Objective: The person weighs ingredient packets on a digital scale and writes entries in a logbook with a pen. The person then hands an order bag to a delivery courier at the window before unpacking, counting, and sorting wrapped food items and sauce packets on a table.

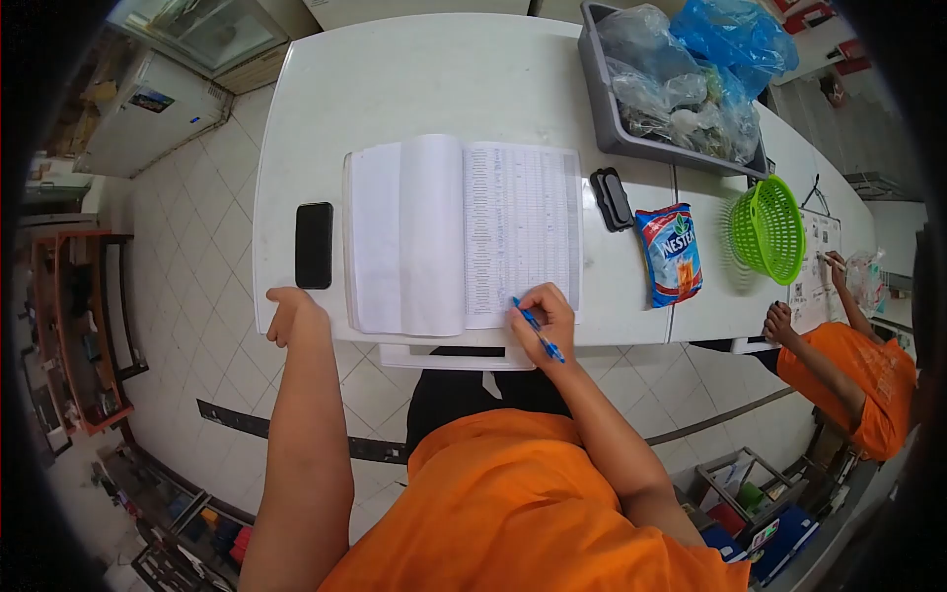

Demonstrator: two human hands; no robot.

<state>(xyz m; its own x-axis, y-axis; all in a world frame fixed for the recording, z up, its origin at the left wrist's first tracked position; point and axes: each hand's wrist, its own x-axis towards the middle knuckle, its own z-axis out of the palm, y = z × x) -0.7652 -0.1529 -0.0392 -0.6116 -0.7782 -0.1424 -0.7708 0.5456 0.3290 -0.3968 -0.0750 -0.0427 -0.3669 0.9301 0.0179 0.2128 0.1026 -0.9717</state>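
An open book of printed tables (523, 232) lies on the white table (424, 79), its left page (406, 237) blank. My right hand (545, 326) is closed around a blue pen (538, 330) at the bottom of the right page, the pen slanting over the paper's lower edge. At the table's front left corner rests my left hand (293, 314), its fingers bent but apart and nothing seen in them. A black phone (314, 246) lies just beyond it, left of the book.
Right of the book are a black case (612, 199), a Nestea packet (671, 255) and a green basket (769, 229). A grey bin (604, 104) holds plastic bags (735, 44). At the far right, a co-worker in orange (858, 380) holds a pen over a sheet (811, 266).
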